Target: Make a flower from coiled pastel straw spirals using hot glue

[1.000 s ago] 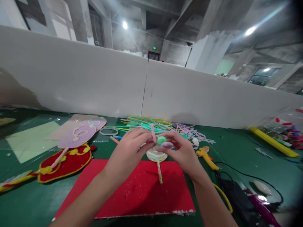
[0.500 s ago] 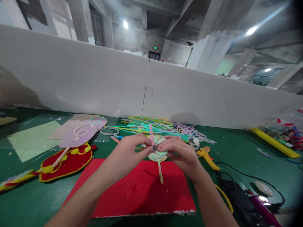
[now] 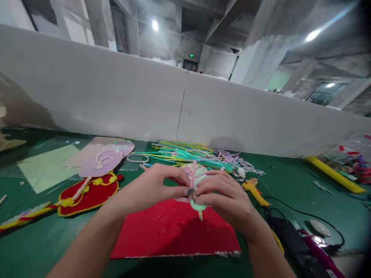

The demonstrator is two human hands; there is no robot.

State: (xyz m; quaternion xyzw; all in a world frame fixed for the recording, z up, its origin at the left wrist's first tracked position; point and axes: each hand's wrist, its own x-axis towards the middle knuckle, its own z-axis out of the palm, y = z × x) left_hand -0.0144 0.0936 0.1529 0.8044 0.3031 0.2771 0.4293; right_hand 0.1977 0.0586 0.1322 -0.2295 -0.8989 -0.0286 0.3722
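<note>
- The left hand (image 3: 150, 189) and the right hand (image 3: 226, 195) meet above the far edge of a red felt sheet (image 3: 174, 231), fingertips pinched together on a pink pipe cleaner (image 3: 192, 178).
- That pipe cleaner is thin and fuzzy, standing nearly upright between the two hands; its lower end is hidden among the fingers.
- The right hand also grasps a small mint-green loop (image 3: 198, 207), which curls out just under its fingers; a short stub hangs below it.
- Just behind the hands lies a round, pastel-striped piece (image 3: 199, 172), mostly covered by them.
- The felt sheet is flat, matte and speckled with pale crumbs, its near edge ragged.
- Further back a loose heap of coloured sticks (image 3: 185, 152), mostly teal and yellow, spreads over the green table (image 3: 34, 239).
- To the left rest a red fan shape edged in yellow cord (image 3: 89, 195) and a lilac one (image 3: 106, 159) with pale looped trim.
- To the right lies a yellow glue gun (image 3: 255, 191), near a black cable (image 3: 301, 214).
</note>
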